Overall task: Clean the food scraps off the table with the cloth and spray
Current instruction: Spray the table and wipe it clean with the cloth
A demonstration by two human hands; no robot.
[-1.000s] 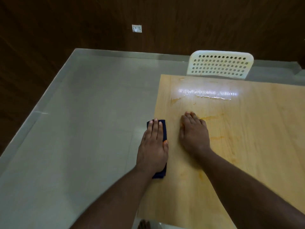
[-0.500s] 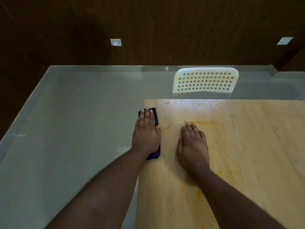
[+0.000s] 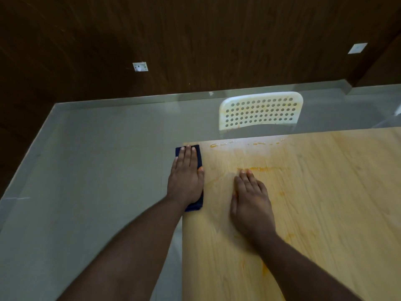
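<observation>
Cloth first: the dark blue folded cloth sits right at the far left corner of the pale wooden table, with its long axis running away from the person, parallel to the table's left edge. The left hand lies flat on top of it, fingers straight and together, pressing down rather than curling round it. The right hand is flat on bare wood just beside it, fingers straight, holding nothing.

What matters for the next wipe is that the mess is all to the right of the cloth. An orange smear sits right at the right hand's fingertips, and a row of wet orange droplets runs along the far edge, in front of the white perforated plastic chair. So the left hand is clearly the one to do the sweep, probably sideways along that far edge. No spray bottle in view, only those 2 hands.
</observation>
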